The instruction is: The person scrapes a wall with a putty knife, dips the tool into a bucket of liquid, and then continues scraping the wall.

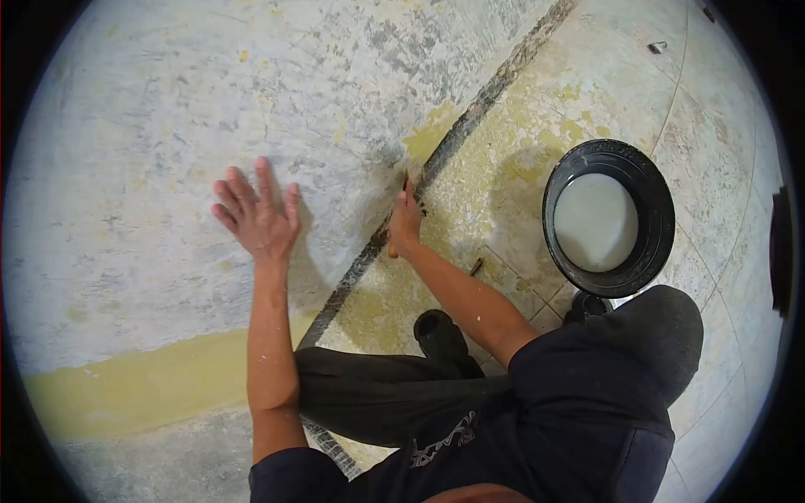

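My left hand [262,220] lies against the whitish, patchy wall [151,210] with its fingers spread, holding nothing. Low on the wall, by the dark strip [461,130] along its foot, my right hand [405,222] is closed around a scraper [392,249]. An orange-brown handle end shows below the fist, and a thin dark part sticks out above it. My fingers hide most of the tool. A remnant of yellow paint [428,134] shows on the wall just beyond this hand.
A black bucket [658,218] with cloudy whitish liquid stands on the tiled floor to my right. Yellow flakes [453,210] litter the floor along the wall. A small dark object [476,267] lies near my foot, and a small metal piece [658,47] farther off.
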`<state>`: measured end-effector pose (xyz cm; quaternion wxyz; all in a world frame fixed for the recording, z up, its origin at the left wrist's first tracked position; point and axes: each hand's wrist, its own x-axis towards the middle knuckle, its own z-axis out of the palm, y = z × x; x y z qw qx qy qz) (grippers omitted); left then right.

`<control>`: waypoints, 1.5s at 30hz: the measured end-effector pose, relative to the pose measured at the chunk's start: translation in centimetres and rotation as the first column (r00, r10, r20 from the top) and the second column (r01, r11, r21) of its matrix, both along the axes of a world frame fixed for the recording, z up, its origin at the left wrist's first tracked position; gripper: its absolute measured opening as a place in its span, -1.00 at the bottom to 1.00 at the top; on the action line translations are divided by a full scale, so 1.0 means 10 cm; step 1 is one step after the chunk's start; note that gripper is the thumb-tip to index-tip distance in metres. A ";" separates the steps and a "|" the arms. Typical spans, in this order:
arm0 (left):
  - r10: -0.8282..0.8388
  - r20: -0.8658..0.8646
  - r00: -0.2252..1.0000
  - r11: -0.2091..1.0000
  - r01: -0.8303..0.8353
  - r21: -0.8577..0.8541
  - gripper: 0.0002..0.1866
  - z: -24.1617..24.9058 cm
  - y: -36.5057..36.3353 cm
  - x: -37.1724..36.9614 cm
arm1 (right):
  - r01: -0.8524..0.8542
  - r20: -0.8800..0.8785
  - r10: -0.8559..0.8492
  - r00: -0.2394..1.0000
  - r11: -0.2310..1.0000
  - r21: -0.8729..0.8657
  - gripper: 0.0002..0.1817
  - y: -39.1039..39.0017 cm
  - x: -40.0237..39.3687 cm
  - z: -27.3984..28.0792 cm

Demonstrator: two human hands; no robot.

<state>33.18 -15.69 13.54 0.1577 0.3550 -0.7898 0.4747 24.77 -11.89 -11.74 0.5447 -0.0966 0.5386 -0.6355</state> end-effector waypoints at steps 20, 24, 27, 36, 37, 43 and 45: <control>0.038 -0.001 0.999 0.983 -0.037 -0.181 -0.37 -0.12 -0.19 0.09 | -0.051 -0.050 0.058 0.997 0.991 0.123 -0.44 -0.06 -0.37 -0.11; 0.053 -0.002 0.999 0.981 -0.053 -0.184 -0.39 -0.13 -0.18 0.07 | -0.084 -0.296 0.101 0.950 0.994 0.071 -0.40 0.00 -0.35 -0.16; 0.011 -0.002 1.000 0.983 -0.011 -0.181 -0.37 -0.11 -0.18 0.07 | -0.090 -0.249 0.108 0.962 0.992 0.084 -0.42 -0.01 -0.39 -0.07; 0.034 -0.006 0.999 0.985 -0.034 -0.172 -0.39 -0.13 -0.18 0.10 | -0.048 -0.347 0.041 0.937 0.999 -0.014 -0.41 0.04 -0.21 -0.11; 0.025 -0.017 1.000 0.984 -0.028 -0.179 -0.39 -0.14 -0.20 0.06 | -0.050 -0.421 0.045 0.906 0.999 -0.001 -0.42 0.00 -0.18 -0.10; 0.037 -0.020 0.999 0.981 -0.040 -0.192 -0.38 -0.14 -0.18 0.08 | 0.030 -0.297 -0.049 0.953 0.997 -0.071 -0.40 -0.07 -0.54 -0.10; 0.038 -0.014 0.999 0.982 -0.040 -0.186 -0.39 -0.13 -0.18 0.08 | -0.011 -0.375 -0.016 0.927 0.997 -0.070 -0.41 -0.02 -0.44 -0.13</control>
